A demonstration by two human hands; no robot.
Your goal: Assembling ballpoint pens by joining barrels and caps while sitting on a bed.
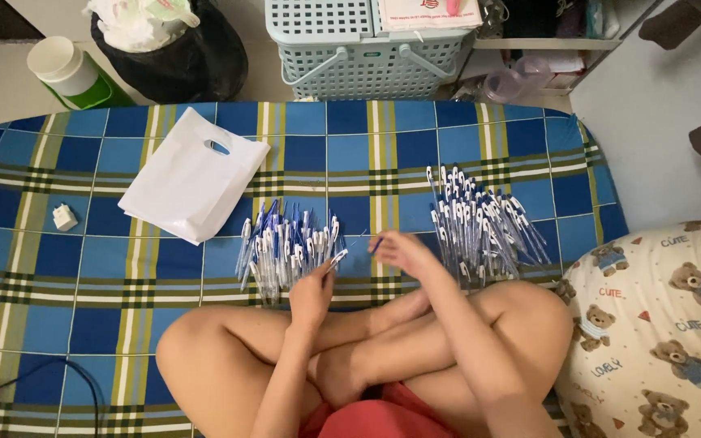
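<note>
— Blue and white plastic, that's what the head camera shows: a pen barrel [339, 259] pinched at the fingertips of the left hand [311, 294], its tip pointing across toward the right hand [402, 251].

— And the right?

— Closed lightly on a thin blue refill or small pen part [375, 244]; too small to tell which. A loose pile of pens [285, 247] lies just beyond the left hand, another heap of pens [480, 227] just past the right.

— How would the barrel handle?

— Light, stiff and smooth, I'd judge, so apt to slip; best held mid-barrel, not by the clip.

— Anything else?

— A white plastic bag [192, 174] lies well off beyond the left hand, on the checked blue mat [83, 268].
</note>
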